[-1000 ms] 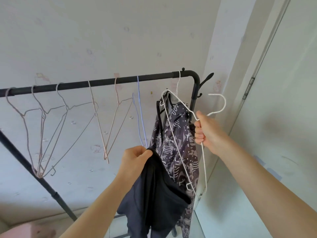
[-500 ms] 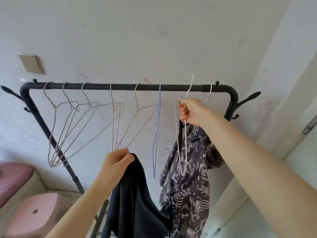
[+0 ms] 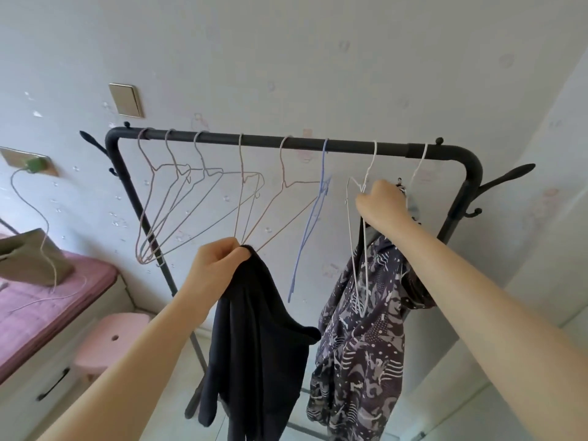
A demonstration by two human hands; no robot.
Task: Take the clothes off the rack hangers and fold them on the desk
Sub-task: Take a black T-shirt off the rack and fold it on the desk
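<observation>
The left hand (image 3: 216, 265) is closed in a fist around the top edge of a dark navy garment (image 3: 254, 351), which hangs free from that grip, down toward 6 o'clock and off the rack. The right hand (image 3: 381, 202) is curled around the neck of a white wire hanger (image 3: 358, 249) whose hook sits over the black rack bar (image 3: 286, 144); the hanger's empty frame dangles below the fist. Just behind and below the right hand, at about 4 o'clock from it, a patterned grey-and-white garment (image 3: 362, 345) hangs from another white hanger hook (image 3: 418, 167) near the right end of the bar. The two garments hang near each other, the navy one at 9 o'clock of the patterned one; whether they touch is unclear.

At 9 o'clock of the right hand a blue wire hanger (image 3: 310, 224) hangs bare, and farther toward 9 o'clock a row of pale pink wire hangers (image 3: 197, 198) hangs bare, bunched together along the bar. Black side hooks (image 3: 506, 178) stick out from the rack's right post at 3 o'clock.

At 8 o'clock of the view, a pink stool (image 3: 108, 338) stands beside a bed with a purple cover (image 3: 47, 300), and a white cable (image 3: 41, 218) runs from a green plug (image 3: 35, 163) on the wall down onto the bed. A beige wall plate (image 3: 125, 100) sits at 11 o'clock above the rack.
</observation>
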